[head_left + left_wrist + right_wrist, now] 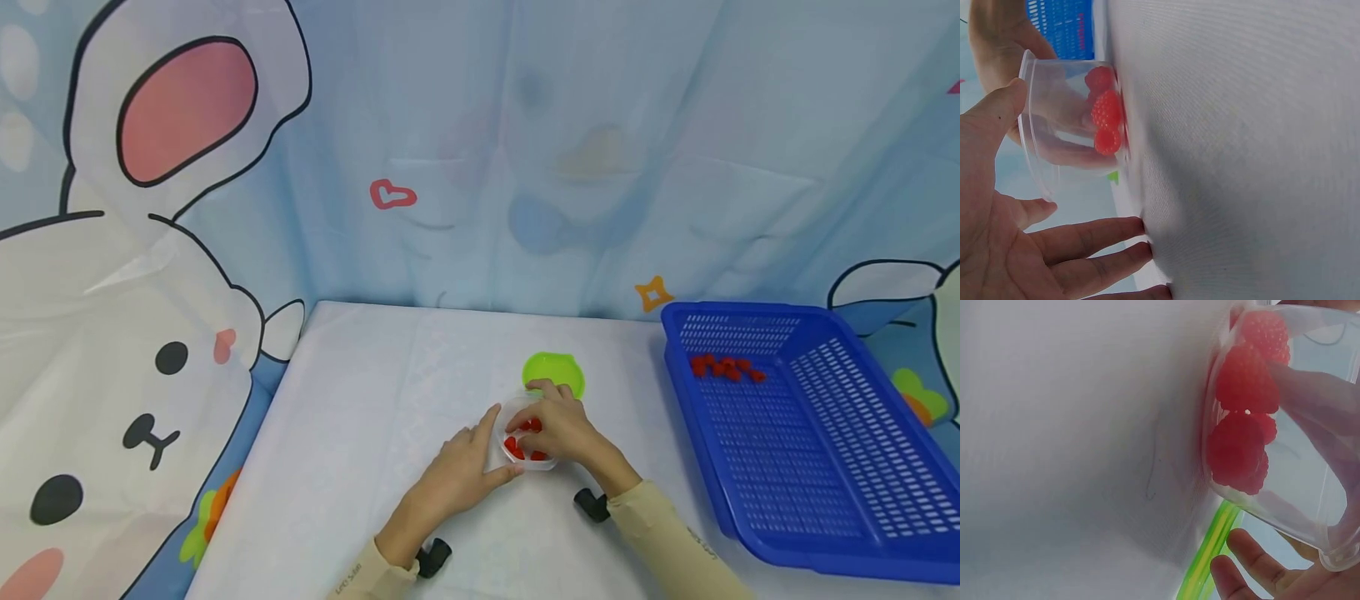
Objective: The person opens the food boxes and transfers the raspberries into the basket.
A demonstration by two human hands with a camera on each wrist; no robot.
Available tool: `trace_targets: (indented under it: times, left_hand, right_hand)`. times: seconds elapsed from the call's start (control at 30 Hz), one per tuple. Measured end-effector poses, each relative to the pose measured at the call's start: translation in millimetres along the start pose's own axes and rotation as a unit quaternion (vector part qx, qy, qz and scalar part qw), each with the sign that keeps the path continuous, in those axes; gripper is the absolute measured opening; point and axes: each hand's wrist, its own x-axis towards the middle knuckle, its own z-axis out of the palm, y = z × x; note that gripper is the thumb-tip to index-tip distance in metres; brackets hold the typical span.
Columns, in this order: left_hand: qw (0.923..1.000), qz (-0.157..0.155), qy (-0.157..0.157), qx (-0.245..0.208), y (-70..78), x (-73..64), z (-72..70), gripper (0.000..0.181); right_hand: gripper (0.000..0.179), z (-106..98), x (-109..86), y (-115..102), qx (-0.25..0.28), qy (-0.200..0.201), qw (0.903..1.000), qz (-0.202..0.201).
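clear cup (1307, 356): upright on white-covered table (375, 400), well left of blue basket (810, 467)
red raspberries (1107, 109): several, bunched at cup's bottom, seen through its clear wall
left hand (461, 468): at cup's left side, fingers straight and spread apart, thumb and index finger at the rim, other fingertips down at the table in left wrist view
green lid (553, 371): on table, just past cup's far side
right hand (562, 427): some fingers dipped inside cup, down among raspberries, others outside beside green lid; can't tell if a berry is clamped between fingertips
small red pieces (723, 368): loose cluster inside basket, toward far end
black wrist gear (592, 505): one piece by each wrist, next to beige sleeves (667, 542)
backdrop (570, 125): light blue cloth behind table, cartoon rabbit printed at left
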Motion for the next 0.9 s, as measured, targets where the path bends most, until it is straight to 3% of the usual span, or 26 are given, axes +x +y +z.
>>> trace_targets:
  times: [0.47, 0.9]
  left_hand:
    - [0.9999, 0.01, 0.012, -0.006, 0.6, 0.2, 1.7, 0.092]
    - [1.0, 0.002, 0.004, 0.008, 2.3, 0.7, 0.0, 0.093]
  right_hand:
    - [0.021, 0.5, -0.4, 2.6, 0.007, -0.002, 0.9999, -0.008]
    - [0.02, -2.2, 0.4, 3.2, -0.008, -0.022, 0.9996, -0.019]
